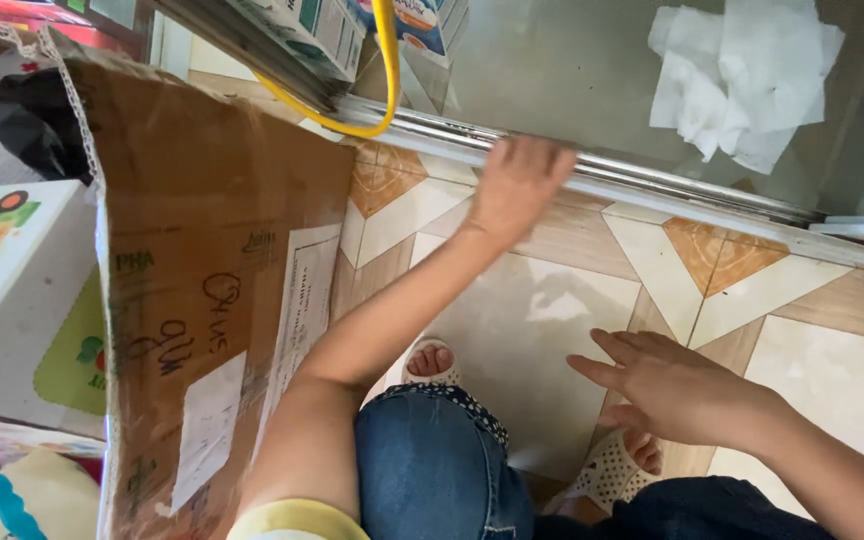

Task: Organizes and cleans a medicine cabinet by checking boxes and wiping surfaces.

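Observation:
My left hand reaches forward and rests on the metal rail at the bottom of a glass cabinet; its fingers curl over the rail's edge and hold nothing. Lower down, my right hand hovers above the tiled floor with its fingers spread and nothing in it. I squat in blue jeans, and my feet in white sandals show below my arms.
A large brown cardboard box with paper labels stands at the left, with colourful cartons inside it. A yellow cable hangs over the rail. White crumpled paper lies behind the glass. Small boxes sit at top.

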